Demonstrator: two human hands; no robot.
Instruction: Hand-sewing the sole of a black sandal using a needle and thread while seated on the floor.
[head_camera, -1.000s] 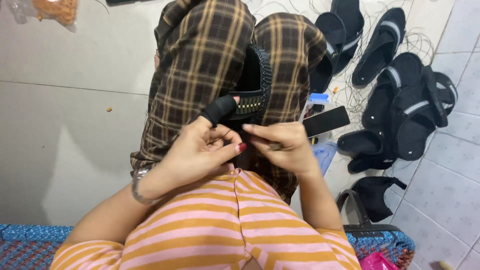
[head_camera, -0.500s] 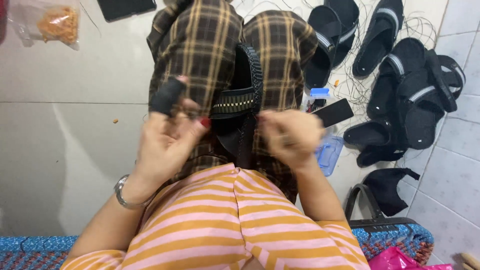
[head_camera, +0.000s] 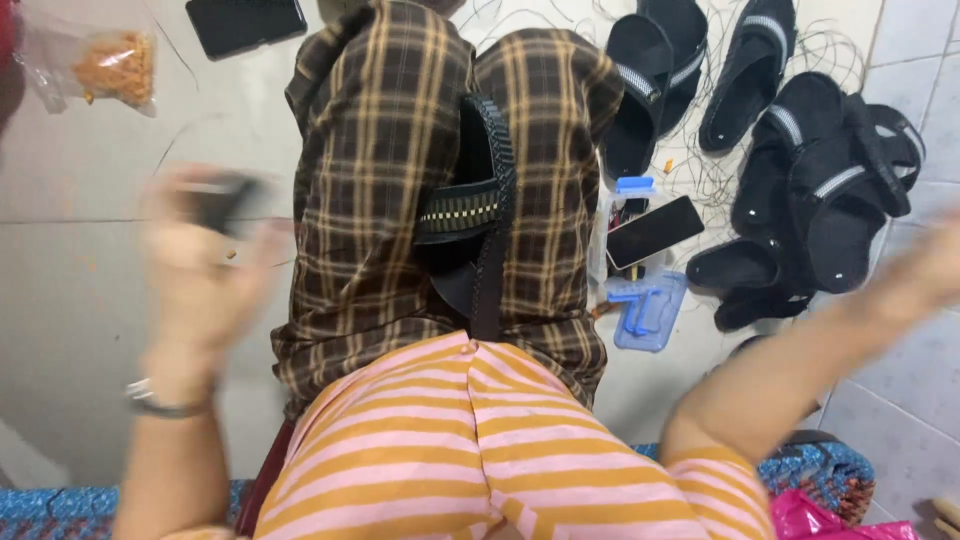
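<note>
Hands are spread far apart, one on each side of the lap. The left hand (head_camera: 200, 250) is raised at the left and very blurred; its fingers seem to be curled around a small dark object (head_camera: 222, 200), but the blur is too strong to say what it is. A watch (head_camera: 150, 398) sits on the left wrist. The right hand (head_camera: 925, 270) is stretched out to the right edge of the view, above the tiled floor (head_camera: 900, 400); it is also blurred and partly cut off, so I cannot tell if its fingers are spread or pressed together.

Between the knees, on the brown checked trousers (head_camera: 380, 150), lies a black sandal (head_camera: 470, 210) with a patterned strap and a stitched edge. No hand touches it.

On the floor at the right side there is a group of black sandals (head_camera: 800, 170), some lying over each other, with thin dark threads (head_camera: 700, 170) scattered around them. Near the right knee lie a black phone (head_camera: 655, 230) and a light blue plastic box (head_camera: 650, 310). At the top left lies another dark phone (head_camera: 245, 22), and beside it a clear bag with orange snack (head_camera: 100, 65). The person wears a shirt with pink and orange stripes (head_camera: 450, 450).
</note>
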